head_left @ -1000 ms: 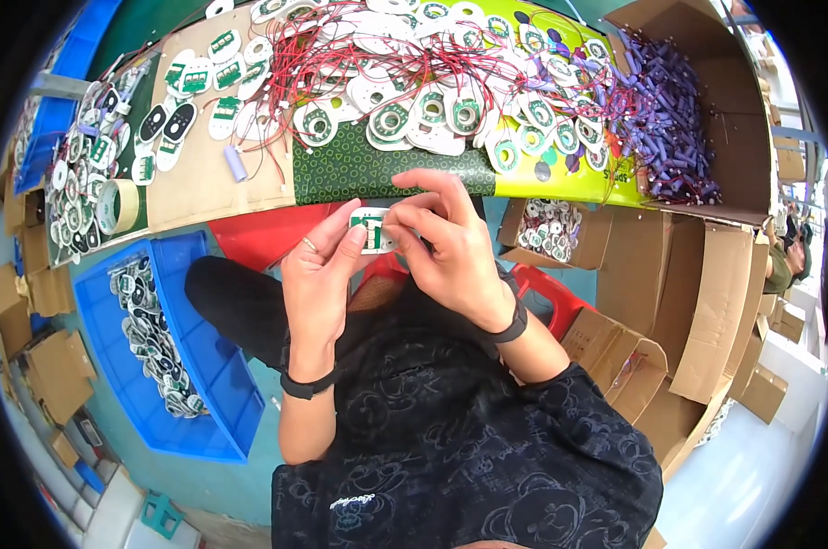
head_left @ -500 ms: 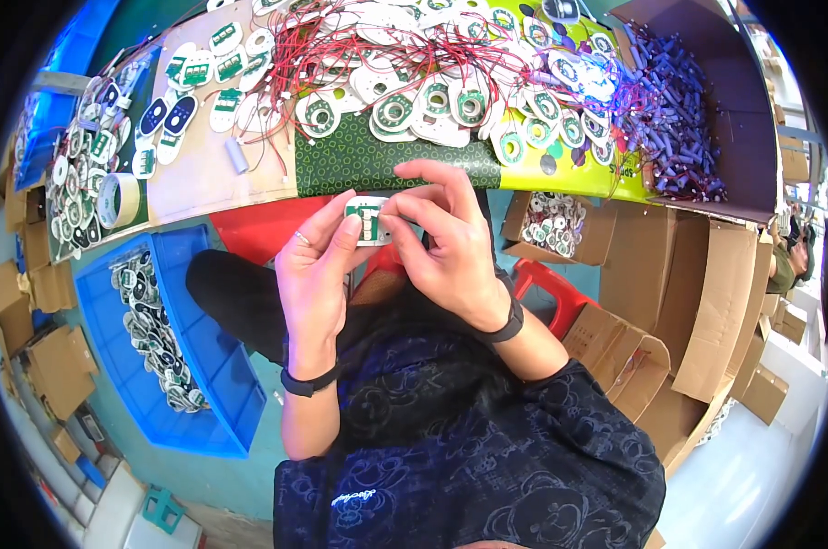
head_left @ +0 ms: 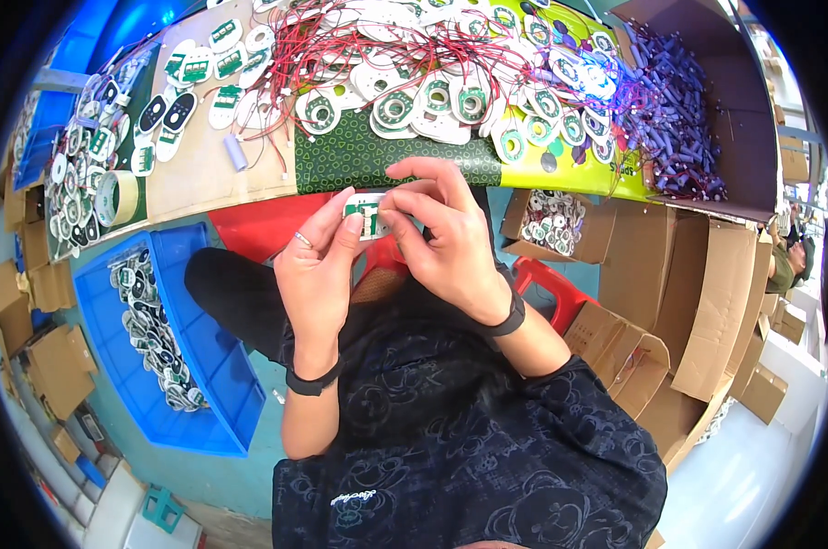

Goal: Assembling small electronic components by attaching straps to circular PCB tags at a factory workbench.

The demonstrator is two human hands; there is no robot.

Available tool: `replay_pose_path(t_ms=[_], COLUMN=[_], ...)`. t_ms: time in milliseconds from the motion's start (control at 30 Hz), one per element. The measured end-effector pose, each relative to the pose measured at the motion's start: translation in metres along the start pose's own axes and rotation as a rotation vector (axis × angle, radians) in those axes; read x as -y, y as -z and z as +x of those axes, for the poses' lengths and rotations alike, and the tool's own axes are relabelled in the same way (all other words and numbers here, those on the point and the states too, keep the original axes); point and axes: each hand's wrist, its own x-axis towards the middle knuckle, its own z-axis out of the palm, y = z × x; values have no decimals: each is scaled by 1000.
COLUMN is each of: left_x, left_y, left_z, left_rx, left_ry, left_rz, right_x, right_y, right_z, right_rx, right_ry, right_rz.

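Note:
Between my two hands, just off the table's near edge, is a small white plastic casing with a green circuit board [head_left: 365, 218]. My left hand [head_left: 318, 265] grips its left side between thumb and fingers; a ring is on one finger. At its right side, the thumb and index finger of my right hand [head_left: 446, 242] pinch the edge, the other fingers raised and curled. Whether a small part sits in that pinch is hidden. Straight ahead on the table lie many white casings with round green boards [head_left: 395, 110], tangled with red wires [head_left: 414, 55].
Purple cylindrical cells with wires [head_left: 675, 119] fill a box at the right. A tape roll [head_left: 117, 199] and more casings [head_left: 89, 174] lie at the table's left. Below are a blue bin [head_left: 231, 389] of casings, a red stool [head_left: 551, 288] and cardboard boxes [head_left: 624, 343]. A person [head_left: 784, 261] is far right.
Both hands have shifted very slightly, and the casing with its board has tilted a little. The grip stays the same.

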Motion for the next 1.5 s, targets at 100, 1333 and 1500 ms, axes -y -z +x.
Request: replay_pose_path(t_ms=[100,1333,1500], left_x=[6,21,6], left_y=[-1,34,42], left_z=[-2,2,-1], left_rx=[-47,33,19], left_ry=[-102,47,101], left_rz=[133,-238,-256], right_x=[1,-7,-10], right_y=[-3,-27,-7], right_z=[-2,3,-1], right_rx=[-8,163,269], right_ry=[-13,-63,-188], right_rz=[-28,120,182])
